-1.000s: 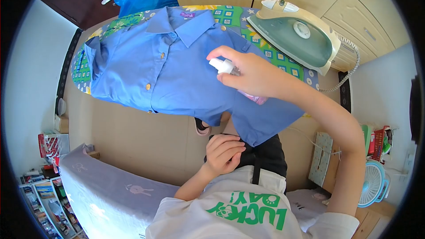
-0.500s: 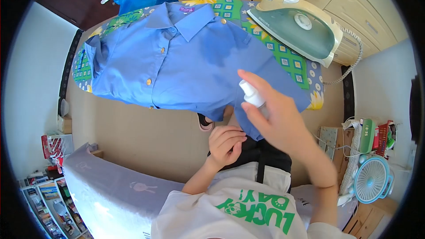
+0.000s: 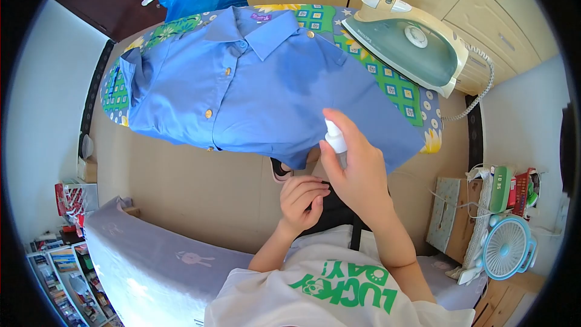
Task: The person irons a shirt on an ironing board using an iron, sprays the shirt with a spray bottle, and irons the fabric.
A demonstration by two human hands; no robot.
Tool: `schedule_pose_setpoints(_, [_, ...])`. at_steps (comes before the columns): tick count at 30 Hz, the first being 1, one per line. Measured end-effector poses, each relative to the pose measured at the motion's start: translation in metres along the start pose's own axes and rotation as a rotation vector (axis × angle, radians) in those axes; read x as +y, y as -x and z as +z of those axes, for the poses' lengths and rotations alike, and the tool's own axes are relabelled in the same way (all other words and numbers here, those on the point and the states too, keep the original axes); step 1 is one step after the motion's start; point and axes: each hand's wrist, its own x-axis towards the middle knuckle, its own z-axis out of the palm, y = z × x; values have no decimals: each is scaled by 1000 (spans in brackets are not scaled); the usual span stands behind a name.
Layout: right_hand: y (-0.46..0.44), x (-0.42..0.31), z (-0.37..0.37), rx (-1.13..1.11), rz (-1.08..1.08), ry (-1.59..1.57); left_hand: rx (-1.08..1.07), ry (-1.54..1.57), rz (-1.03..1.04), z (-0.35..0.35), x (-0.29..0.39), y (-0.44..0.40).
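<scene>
The blue shirt (image 3: 248, 100) lies face up over the patterned ironing board (image 3: 402, 94); by its near edge, toward the sleeve on the right, the right hand (image 3: 362, 175) grips a spray bottle (image 3: 335, 140), fingers wrapped around it and the index finger at the white top. Short of the shirt's near edge rests the left hand (image 3: 299, 201), fingers loosely curled; whether they pinch anything I cannot tell. A darker, seemingly damp patch (image 3: 296, 79) shows on the shirt beyond the bottle, so good spraying probably means holding the nozzle off the cloth, misting lightly and evenly, favouring paler areas beside that patch over soaking it further
</scene>
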Motion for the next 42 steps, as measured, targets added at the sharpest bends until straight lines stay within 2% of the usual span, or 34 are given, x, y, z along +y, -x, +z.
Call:
schedule_pose_setpoints(3, [7, 6, 4, -77, 56, -55, 3, 0, -10, 0, -2, 2])
schedule_pose_setpoints(7, [9, 6, 4, -76, 98, -37, -1, 3, -10, -2, -1, 0])
schedule_pose_setpoints(10, [9, 7, 6, 30, -5, 12, -13, 23, -11, -2, -1, 1])
schedule_pose_setpoints(12, [10, 8, 6, -74, 4, 22, -21, 14, -8, -2, 1, -1])
schedule_pose_setpoints(23, [10, 7, 10, -85, -6, 34, -23, -6, 35, -2, 0, 2])
schedule_pose_setpoints(32, [16, 6, 14, -74, -48, 65, 5, 56, -31, 1, -1, 6])
schedule_pose_setpoints(34, [18, 2, 15, -58, -65, 81, 120, 242, -194, 12, 0, 13])
schedule_pose_setpoints(37, [22, -2, 16, -67, -103, 67, 120, 353, -241, 12, 11, 6])
schedule_pose_setpoints(38, [23, -2, 16, -115, -154, 68, 122, 352, -241, 9, 8, 9])
schedule_pose_setpoints(40, [27, -6, 16, -166, -207, 68, -77, 230, -348, -2, 0, 16])
schedule_pose_setpoints(42, [27, -13, 15, -190, -373, 90, -9, 277, -399, -2, 0, 13])
